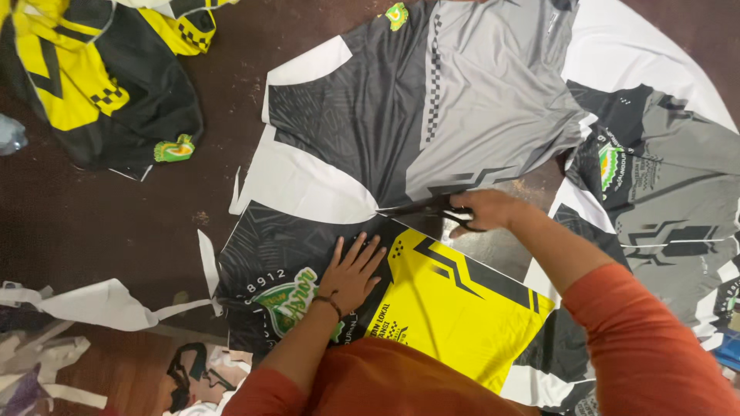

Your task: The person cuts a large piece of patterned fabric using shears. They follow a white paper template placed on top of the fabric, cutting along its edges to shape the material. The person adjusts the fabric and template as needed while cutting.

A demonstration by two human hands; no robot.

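Across the dark worktop (pixel 116 231), a printed fabric sheet (pixel 462 100) spread flat, white margins showing round each garment panel. Left hand (pixel 351 273), grip released, fingers splayed, pressed on the black-and-yellow panel (pixel 455 308), apparently to keep cloth taut near the cut. Right hand (pixel 486 209), grip clenched through scissors (pixel 432 208), blades pointing left along the panel edge. Trimmed white scraps (pixel 100 304) pushed aside at left.

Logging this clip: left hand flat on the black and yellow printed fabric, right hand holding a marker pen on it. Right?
Not quite. In the head view the right hand holds scissors, not a marker pen. The left hand does lie flat on the black and yellow printed fabric.
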